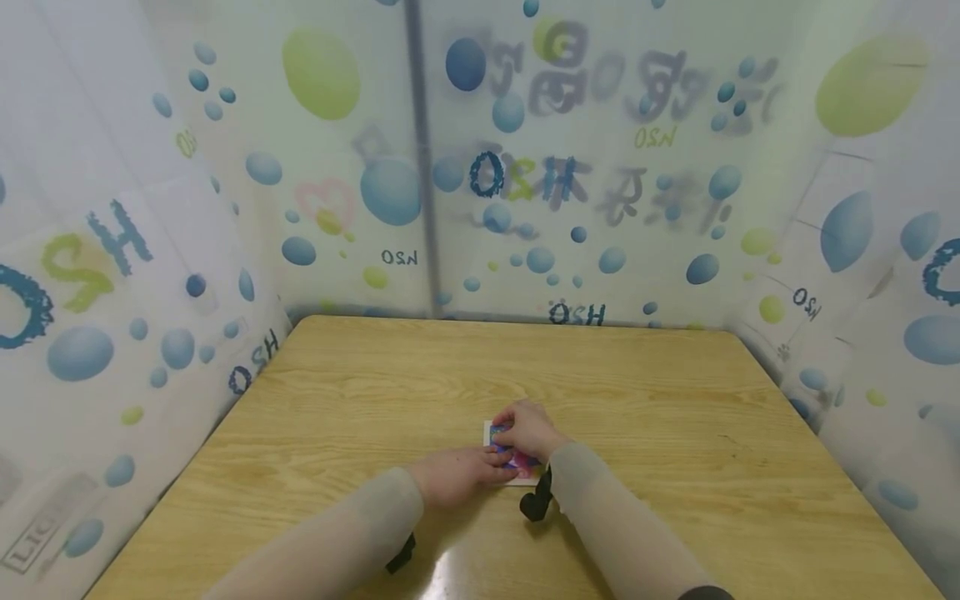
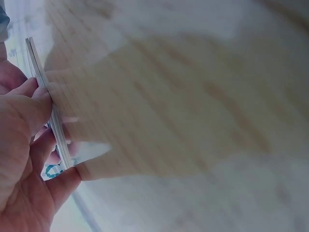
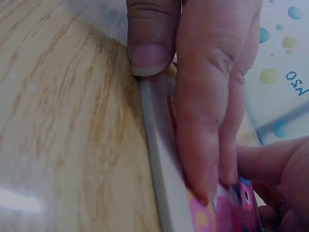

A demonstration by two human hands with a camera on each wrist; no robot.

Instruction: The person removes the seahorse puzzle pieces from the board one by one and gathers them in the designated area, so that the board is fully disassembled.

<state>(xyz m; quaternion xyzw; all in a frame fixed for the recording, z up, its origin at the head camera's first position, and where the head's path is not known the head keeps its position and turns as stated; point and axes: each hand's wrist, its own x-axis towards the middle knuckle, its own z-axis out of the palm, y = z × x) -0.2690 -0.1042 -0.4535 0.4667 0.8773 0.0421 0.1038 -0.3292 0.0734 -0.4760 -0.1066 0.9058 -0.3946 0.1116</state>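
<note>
A small flat picture board (image 1: 522, 462) with a white border and a blue and pink picture lies on the table. My left hand (image 1: 453, 477) rests on its near left part with fingers straight. In the right wrist view, the left thumb (image 3: 150, 55) touches the board's edge (image 3: 161, 179) while the fingers press on the picture. Over its far side bends my right hand (image 1: 528, 429), thumb and fingers curled onto it; its fingertips are partly hidden. From the left wrist, the board's thin edge (image 2: 58, 128) shows edge-on, with layers slightly apart at one end.
The wooden table (image 1: 360, 383) stretches around the board. Patterned white curtains (image 1: 525, 275) close in the back and both sides. A black strap with a wrist camera (image 1: 534, 504) hangs below my right wrist, and another dark camera part (image 1: 401, 556) shows below the left.
</note>
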